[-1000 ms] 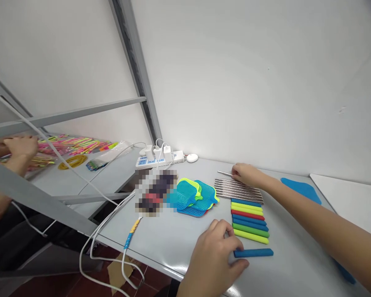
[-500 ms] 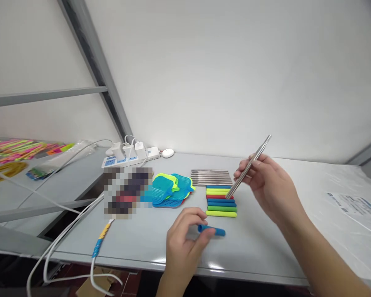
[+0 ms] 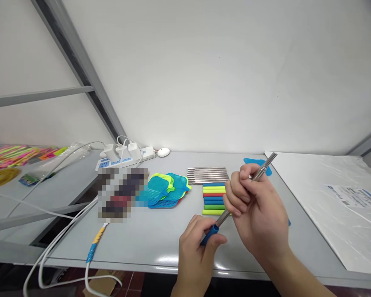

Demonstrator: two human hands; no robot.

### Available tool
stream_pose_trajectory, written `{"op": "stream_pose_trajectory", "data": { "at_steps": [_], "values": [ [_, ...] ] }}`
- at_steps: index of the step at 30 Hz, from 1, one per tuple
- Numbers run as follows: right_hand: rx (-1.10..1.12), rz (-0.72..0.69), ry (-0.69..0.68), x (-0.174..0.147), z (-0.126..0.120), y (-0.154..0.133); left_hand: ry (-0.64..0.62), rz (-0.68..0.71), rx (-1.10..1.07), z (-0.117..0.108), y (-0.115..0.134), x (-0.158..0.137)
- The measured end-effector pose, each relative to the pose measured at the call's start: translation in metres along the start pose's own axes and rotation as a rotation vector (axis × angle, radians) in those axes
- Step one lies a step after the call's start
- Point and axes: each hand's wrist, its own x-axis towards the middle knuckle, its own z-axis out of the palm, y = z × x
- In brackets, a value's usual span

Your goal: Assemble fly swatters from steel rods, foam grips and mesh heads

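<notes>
My left hand (image 3: 194,251) pinches a blue handle sleeve (image 3: 209,236) between thumb and fingers, low over the front of the table. Wrapped round a slim metal telescopic rod (image 3: 224,217), my right hand (image 3: 261,214) holds it at a slant. The rod's lower end meets the mouth of the blue sleeve; how far inside it sits I cannot tell. Behind my hands lie several coloured sleeves (image 3: 212,201) in a stack of rows, partly covered by my right fingers. Beyond them is a row of metal rods (image 3: 206,175).
Mesh fly swatter heads (image 3: 160,192) are piled left of the sleeves. A blue flat piece (image 3: 250,163) lies behind my right hand. A white wrapped sheet (image 3: 321,177) covers the right side. A power strip (image 3: 148,153) and cables stand at left, beside a blurred-out patch (image 3: 123,194).
My right hand has tipped and lowered the rod, bringing its end to the blue sleeve. My left hand has closed on that sleeve and turned it toward the rod. The view has shifted slightly.
</notes>
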Motion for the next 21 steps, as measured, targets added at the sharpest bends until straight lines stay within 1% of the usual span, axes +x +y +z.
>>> {"op": "stream_pose_trajectory", "data": {
  "at_steps": [4, 8, 12, 14, 17, 19, 21],
  "values": [
    [-0.066, -0.003, -0.059, -0.004, 0.000, 0.010, -0.012, -0.037, 0.012, 0.001, 0.001, 0.000],
    [-0.174, -0.069, -0.144, -0.011, -0.001, 0.012, -0.032, -0.042, 0.003, 0.003, 0.005, 0.002],
    [-0.316, -0.120, -0.209, -0.015, -0.007, 0.006, 0.010, -0.134, -0.120, 0.018, 0.009, 0.007],
    [-0.369, -0.146, -0.209, -0.015, -0.012, 0.001, 0.005, -0.173, -0.230, 0.029, 0.011, 0.009],
    [-0.400, -0.159, -0.165, -0.012, -0.019, -0.004, -0.033, -0.185, -0.347, 0.043, 0.014, 0.009],
    [-0.405, -0.133, -0.142, -0.011, -0.025, -0.004, -0.057, -0.181, -0.358, 0.048, 0.015, 0.008],
    [-0.411, -0.093, -0.132, -0.010, -0.030, 0.000, -0.071, -0.176, -0.321, 0.049, 0.015, 0.007]
  ]
}}
